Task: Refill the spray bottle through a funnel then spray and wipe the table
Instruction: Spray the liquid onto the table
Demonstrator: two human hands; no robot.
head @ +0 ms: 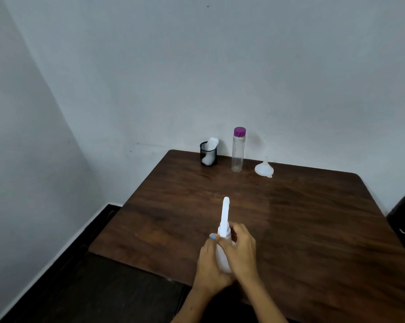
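Head view: both hands, left point(209, 262) and right point(242, 249), grip the sprayer point(224, 231); thin plastic, probably light and slippery, so hold the body while twisting its head.

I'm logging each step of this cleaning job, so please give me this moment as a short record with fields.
spray bottle: white, near table edge, head still on
left hand: holds bottle body
right hand: grips bottle neck below the head
funnel: upside down, far right, untouched
water bottle: clear, purple cap on, upright
mesh cup: black, white cloth inside
table: dark wood
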